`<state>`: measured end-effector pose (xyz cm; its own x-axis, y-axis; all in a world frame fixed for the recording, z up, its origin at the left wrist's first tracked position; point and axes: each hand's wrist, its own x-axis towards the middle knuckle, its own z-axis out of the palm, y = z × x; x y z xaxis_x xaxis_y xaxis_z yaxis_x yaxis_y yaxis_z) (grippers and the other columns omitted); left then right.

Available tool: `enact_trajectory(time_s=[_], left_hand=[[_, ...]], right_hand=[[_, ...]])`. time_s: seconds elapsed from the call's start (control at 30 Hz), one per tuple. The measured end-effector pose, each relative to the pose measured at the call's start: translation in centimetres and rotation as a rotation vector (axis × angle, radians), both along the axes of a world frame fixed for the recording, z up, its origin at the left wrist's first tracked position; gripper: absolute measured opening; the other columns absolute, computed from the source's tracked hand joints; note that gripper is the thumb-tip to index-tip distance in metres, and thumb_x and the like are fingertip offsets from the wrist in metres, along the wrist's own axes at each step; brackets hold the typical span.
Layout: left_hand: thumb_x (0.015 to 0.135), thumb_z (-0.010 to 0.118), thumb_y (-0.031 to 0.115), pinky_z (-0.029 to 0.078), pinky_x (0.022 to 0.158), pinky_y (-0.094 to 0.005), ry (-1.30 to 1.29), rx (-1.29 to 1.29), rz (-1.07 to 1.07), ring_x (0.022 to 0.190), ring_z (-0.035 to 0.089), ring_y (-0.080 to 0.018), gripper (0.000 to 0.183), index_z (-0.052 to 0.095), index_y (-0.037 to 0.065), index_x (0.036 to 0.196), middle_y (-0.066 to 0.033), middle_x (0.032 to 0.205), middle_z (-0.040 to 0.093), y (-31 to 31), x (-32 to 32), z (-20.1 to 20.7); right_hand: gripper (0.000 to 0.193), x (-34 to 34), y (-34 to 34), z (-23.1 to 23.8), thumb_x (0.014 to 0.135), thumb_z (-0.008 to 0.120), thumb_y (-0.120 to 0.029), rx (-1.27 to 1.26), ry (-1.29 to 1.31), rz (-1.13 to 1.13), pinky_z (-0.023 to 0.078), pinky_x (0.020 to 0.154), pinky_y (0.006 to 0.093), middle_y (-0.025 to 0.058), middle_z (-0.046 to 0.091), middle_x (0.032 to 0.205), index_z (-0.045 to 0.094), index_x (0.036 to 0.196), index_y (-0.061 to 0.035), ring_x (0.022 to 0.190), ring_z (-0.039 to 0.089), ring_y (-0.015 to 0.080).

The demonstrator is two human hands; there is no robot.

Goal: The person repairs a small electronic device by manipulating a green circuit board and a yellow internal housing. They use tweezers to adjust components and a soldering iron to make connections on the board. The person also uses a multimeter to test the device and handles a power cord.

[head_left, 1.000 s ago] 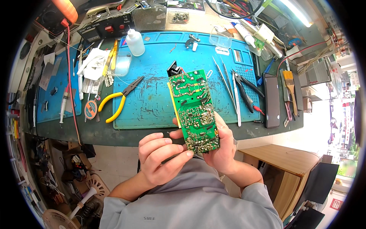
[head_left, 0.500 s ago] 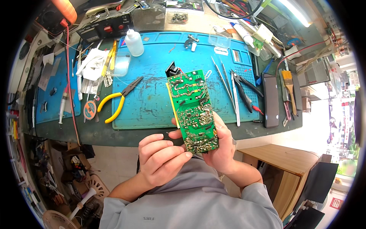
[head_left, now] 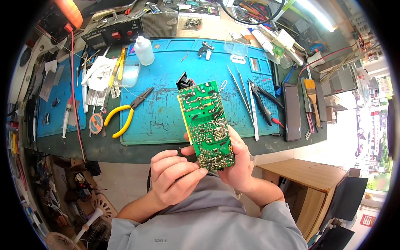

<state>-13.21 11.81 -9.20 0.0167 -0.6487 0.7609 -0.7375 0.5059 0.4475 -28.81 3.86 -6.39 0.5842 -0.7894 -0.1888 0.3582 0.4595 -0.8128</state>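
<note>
A long green circuit board [head_left: 206,125] is held up over the front edge of the bench, its soldered side facing me. Along its right edge lies the thumb of my right hand [head_left: 238,162], while fingers of that hand pass behind the board and are partly hidden. My left hand [head_left: 177,175] is closed, with fingertips at the board's lower left corner. Beyond the board's far end, a black socket [head_left: 183,81] hangs on short wires. A yellow strip [head_left: 183,118] shows along the board's left side.
On the blue mat [head_left: 154,121] lie yellow-handled pliers [head_left: 130,113], tweezers [head_left: 242,93], black cutters [head_left: 263,102] and a white bottle [head_left: 144,51]. A phone [head_left: 292,110] and a brush [head_left: 312,98] are at the right. A wooden cabinet [head_left: 300,171] stands below.
The whole view has shifted slightly, with the bench things a little further left. Both hands keep nearly the same hold on the circuit board.
</note>
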Motion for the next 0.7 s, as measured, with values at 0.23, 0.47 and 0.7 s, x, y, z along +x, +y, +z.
enact_trajectory(time_s=[0.23, 0.47, 0.7], left_hand=[[0.076, 0.085, 0.007, 0.054, 0.090, -0.0412, -0.013, 0.000, -0.011, 0.096, 0.058, -0.0203, 0.026, 0.072, 0.017, 0.097, 0.0023, 0.100, 0.065, 0.03, 0.19, 0.38], [0.075, 0.085, 0.007, 0.053, 0.090, -0.0411, 0.008, 0.004, -0.016, 0.096, 0.059, -0.0204, 0.026, 0.072, 0.017, 0.095, 0.0024, 0.100, 0.065, 0.04, 0.16, 0.20], [0.075, 0.085, 0.008, 0.053, 0.090, -0.0413, 0.032, -0.004, -0.025, 0.095, 0.059, -0.0207, 0.027, 0.071, 0.017, 0.096, 0.0021, 0.099, 0.066, -0.04, 0.13, 0.13]], right_hand=[[0.058, -0.06, -0.07, 0.67, 0.104, 0.025, -0.031, 0.057, -0.029, 0.015, 0.058, 0.099, 0.0436, 0.0255, 0.060, 0.132, 0.030, 0.146, 0.0079, 0.114, 0.069, 0.0350], [0.056, -0.09, -0.08, 0.44, 0.103, 0.025, -0.030, 0.028, -0.034, 0.015, 0.058, 0.098, 0.0434, 0.0258, 0.060, 0.131, 0.032, 0.145, 0.0079, 0.113, 0.069, 0.0350], [0.056, -0.17, -0.02, 0.24, 0.104, 0.026, -0.031, 0.026, -0.048, 0.018, 0.058, 0.098, 0.0436, 0.0254, 0.060, 0.131, 0.033, 0.145, 0.0071, 0.113, 0.070, 0.0354]])
